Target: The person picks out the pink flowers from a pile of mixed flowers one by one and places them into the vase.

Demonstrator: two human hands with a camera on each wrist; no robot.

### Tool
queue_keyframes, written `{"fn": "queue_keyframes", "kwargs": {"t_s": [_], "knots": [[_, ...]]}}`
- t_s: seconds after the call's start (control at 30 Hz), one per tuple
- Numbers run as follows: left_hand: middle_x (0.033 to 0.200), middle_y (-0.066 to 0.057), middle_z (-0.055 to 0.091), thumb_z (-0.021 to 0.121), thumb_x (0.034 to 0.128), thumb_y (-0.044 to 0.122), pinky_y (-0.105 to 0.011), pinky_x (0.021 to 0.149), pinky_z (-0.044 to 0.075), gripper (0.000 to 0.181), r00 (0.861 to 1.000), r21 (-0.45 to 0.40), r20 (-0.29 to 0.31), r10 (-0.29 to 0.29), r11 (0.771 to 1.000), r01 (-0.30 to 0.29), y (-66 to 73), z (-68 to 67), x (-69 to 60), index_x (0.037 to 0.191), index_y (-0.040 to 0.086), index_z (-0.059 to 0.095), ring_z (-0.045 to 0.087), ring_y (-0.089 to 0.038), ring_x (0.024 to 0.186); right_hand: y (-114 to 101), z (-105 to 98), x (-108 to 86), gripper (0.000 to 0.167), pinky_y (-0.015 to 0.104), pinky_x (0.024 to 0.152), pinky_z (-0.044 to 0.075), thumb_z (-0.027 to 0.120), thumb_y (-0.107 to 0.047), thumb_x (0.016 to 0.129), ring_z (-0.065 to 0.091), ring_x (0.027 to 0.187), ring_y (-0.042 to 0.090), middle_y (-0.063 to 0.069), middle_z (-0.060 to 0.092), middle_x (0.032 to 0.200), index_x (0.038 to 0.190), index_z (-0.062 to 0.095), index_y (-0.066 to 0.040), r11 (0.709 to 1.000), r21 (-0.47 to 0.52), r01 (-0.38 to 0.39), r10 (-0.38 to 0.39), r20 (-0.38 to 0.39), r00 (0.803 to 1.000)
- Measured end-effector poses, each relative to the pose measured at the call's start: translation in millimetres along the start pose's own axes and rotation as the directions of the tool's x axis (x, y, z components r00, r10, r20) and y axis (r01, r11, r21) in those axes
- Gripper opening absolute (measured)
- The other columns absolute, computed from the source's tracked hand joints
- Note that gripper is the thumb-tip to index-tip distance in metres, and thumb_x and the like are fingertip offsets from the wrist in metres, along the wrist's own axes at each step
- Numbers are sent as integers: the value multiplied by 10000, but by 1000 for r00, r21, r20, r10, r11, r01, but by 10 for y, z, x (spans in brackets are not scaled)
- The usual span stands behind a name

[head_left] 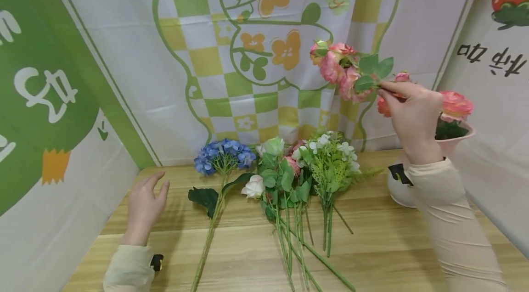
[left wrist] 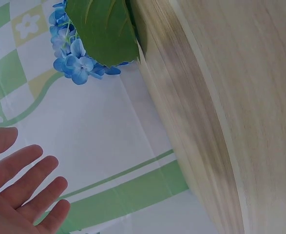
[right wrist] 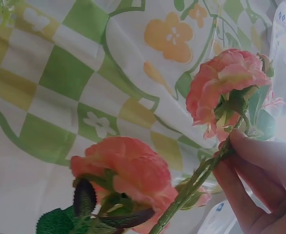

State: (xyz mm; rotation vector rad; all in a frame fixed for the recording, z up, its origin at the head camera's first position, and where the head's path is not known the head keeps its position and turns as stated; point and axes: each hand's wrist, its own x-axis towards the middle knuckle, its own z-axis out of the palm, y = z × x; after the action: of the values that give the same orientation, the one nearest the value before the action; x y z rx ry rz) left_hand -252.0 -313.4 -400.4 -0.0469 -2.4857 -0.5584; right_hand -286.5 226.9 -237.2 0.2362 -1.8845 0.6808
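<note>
My right hand [head_left: 417,117] is raised at the right and pinches the green stem [right wrist: 184,197] of a spray of pink artificial flowers [head_left: 332,69] between thumb and fingers. The blooms point left, with green leaves [head_left: 374,69] close to the fingertips. Behind that hand, more pink flowers [head_left: 456,106] show in a pale pink pot [head_left: 464,135], partly hidden by the hand and forearm. My left hand [head_left: 146,202] holds nothing, its fingers spread loosely. It is nearest to a blue hydrangea [head_left: 225,152], which lies on the wooden table [head_left: 244,255] to its right.
Mid-table lie pale and pink roses [head_left: 253,186] with long crossing stems. Beside them is a bunch of white flowers [head_left: 347,149] with light green foliage. A rounded white object [head_left: 402,195] stands under the right forearm. Printed cloth [head_left: 264,103] hangs behind the table.
</note>
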Motion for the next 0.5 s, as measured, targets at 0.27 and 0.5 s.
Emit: {"fn": "queue_keyframes", "kwargs": {"t_s": [0.27,0.5], "knots": [[1203,-305,573,557,943,154,-625,942,375,354,1000,-4,-2,-8,1000,8,17,4,-19,1233,-49,568,495,-493,1114,164,-1,-89,157,-33,669,329,706,-180,856,612,784,-132,125,733,943,972,767,-94,996,0,-87,87,-9,996],[1177,-303,587,571,934,139,-619,928,388,342,1000,-3,-14,3,1000,-3,26,2,-17,1213,-58,579,508,-487,1094,284,-59,-167,192,-8,626,324,682,-234,874,470,735,-266,86,732,985,1017,759,-131,989,-29,-147,148,11,989]]}}
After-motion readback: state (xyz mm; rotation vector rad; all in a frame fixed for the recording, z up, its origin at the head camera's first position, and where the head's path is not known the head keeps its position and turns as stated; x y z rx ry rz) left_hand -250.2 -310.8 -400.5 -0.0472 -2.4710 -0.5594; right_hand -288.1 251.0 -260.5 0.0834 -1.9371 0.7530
